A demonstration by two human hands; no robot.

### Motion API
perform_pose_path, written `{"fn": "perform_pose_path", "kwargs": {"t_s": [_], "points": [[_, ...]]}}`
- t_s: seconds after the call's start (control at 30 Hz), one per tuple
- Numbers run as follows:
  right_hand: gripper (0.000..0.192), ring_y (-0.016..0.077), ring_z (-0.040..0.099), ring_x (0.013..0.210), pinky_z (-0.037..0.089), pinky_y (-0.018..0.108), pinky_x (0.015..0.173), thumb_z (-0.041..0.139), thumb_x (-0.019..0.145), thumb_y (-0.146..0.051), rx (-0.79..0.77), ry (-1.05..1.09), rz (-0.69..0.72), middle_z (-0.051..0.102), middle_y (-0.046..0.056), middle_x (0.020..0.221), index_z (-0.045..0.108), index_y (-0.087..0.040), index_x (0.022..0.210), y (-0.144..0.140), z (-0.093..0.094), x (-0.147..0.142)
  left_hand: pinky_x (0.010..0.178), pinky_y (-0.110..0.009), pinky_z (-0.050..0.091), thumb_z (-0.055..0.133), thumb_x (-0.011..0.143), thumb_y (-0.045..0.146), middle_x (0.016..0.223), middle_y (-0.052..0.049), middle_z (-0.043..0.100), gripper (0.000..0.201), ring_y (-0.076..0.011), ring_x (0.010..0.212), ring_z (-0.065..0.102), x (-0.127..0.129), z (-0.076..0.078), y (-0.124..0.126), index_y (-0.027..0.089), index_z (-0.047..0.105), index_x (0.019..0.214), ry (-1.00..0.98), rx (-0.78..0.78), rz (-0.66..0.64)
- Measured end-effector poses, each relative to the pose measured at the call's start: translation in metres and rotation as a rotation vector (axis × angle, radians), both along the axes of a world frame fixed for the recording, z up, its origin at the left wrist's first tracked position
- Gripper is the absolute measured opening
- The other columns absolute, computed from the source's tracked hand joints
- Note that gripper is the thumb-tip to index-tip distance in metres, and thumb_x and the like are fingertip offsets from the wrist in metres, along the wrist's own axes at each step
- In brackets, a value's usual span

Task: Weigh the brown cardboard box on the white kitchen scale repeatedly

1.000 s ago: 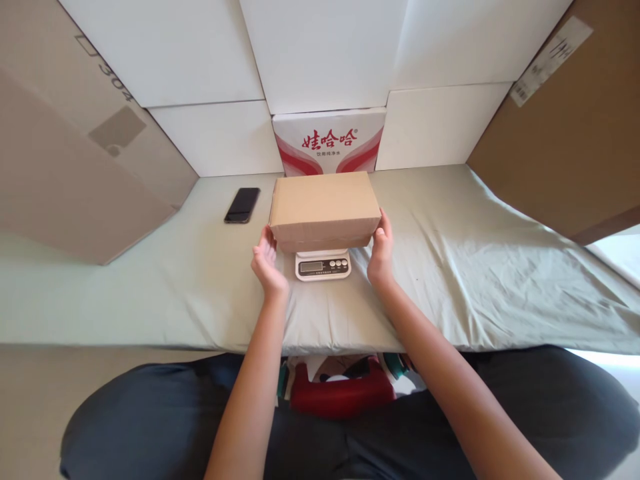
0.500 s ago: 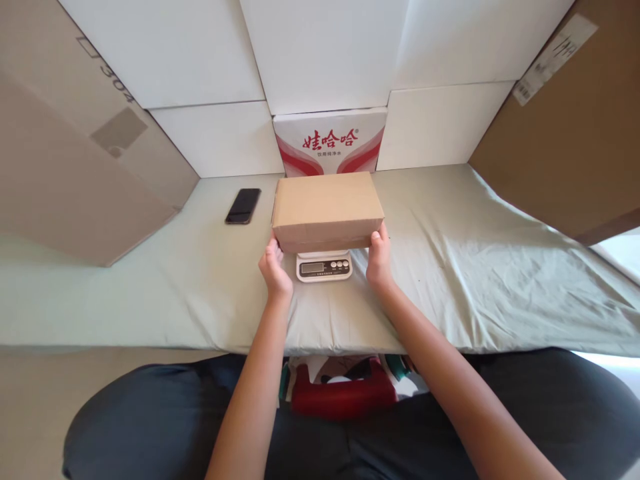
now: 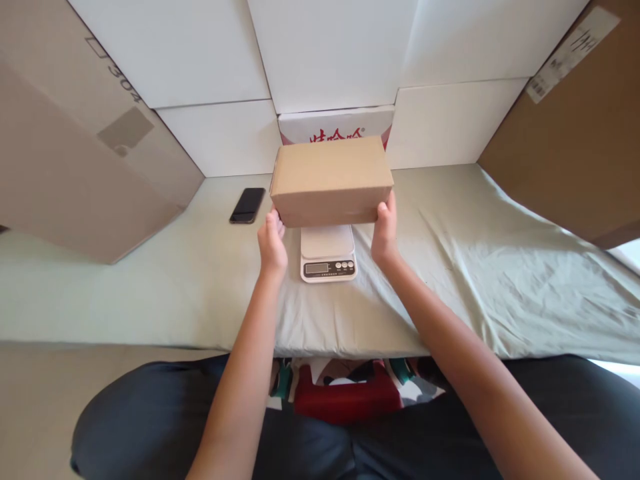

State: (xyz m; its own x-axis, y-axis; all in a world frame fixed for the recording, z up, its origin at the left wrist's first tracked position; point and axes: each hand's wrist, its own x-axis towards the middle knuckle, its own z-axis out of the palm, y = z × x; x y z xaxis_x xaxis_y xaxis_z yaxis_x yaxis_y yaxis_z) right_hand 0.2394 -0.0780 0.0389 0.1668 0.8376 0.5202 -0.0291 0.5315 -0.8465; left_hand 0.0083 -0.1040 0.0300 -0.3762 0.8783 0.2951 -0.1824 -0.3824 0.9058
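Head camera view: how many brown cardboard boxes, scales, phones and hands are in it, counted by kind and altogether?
Brown cardboard boxes: 3 (held box, large left box, large right box)
Scales: 1 (white scale)
Phones: 1 (black phone)
Hands: 2 (left hand, right hand)
Total: 7

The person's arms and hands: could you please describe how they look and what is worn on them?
The left hand and the right hand are both bare, without gloves. The left forearm and right forearm show no sleeve, watch, bracelet or marking within the picture. Dark clothing is visible below.
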Motion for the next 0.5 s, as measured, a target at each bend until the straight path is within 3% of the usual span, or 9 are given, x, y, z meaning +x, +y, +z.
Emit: {"fn": "perform_pose_path", "kwargs": {"t_s": [0.1,0.2,0.37,0.5], "points": [[0.077,0.0327,0.042,0.163,0.031,0.055,0.140,0.047,0.091,-0.074,-0.008,0.067,0.027,0.055,0.003,0.164,0.046,-0.034,0.156,0.042,0.006,-0.007,0.128,-0.045,0.043,0.060,0.089,0.084,0.155,-0.019,0.067,0.081,-0.0346,0.155,0.054,-0.006,0.001,0.041,0.020,0.077,0.136,-0.005,-0.040,-0.030],[0.080,0.0298,0.043,0.163,0.031,0.052,0.140,0.051,0.089,-0.070,-0.096,0.154,0.056,0.053,0.004,0.166,0.045,-0.029,0.157,0.076,-0.006,-0.015,0.130,-0.042,0.039,0.055,0.096,0.078,0.158,-0.018,0.064,0.077,-0.0297,0.157,0.051,-0.002,-0.012,0.068,0.019,0.072,0.143,-0.028,-0.073,-0.002],[0.090,0.0277,0.029,0.170,0.019,0.049,0.145,0.058,0.080,-0.069,-0.255,0.274,0.029,0.045,0.004,0.174,0.046,-0.023,0.156,0.098,-0.042,-0.021,0.131,-0.035,0.035,0.043,0.106,0.068,0.167,-0.017,0.054,0.074,-0.0232,0.159,0.048,0.006,-0.038,0.076,0.016,0.058,0.157,-0.041,-0.104,0.023],[0.083,0.0273,0.034,0.168,0.020,0.051,0.144,0.059,0.082,-0.064,-0.259,0.252,0.047,0.048,0.003,0.173,0.050,-0.024,0.154,0.095,-0.052,-0.017,0.131,-0.033,0.035,0.039,0.111,0.059,0.168,-0.015,0.053,0.066,-0.0212,0.159,0.048,0.003,-0.042,0.080,0.017,0.058,0.158,-0.043,-0.146,0.014]]}}
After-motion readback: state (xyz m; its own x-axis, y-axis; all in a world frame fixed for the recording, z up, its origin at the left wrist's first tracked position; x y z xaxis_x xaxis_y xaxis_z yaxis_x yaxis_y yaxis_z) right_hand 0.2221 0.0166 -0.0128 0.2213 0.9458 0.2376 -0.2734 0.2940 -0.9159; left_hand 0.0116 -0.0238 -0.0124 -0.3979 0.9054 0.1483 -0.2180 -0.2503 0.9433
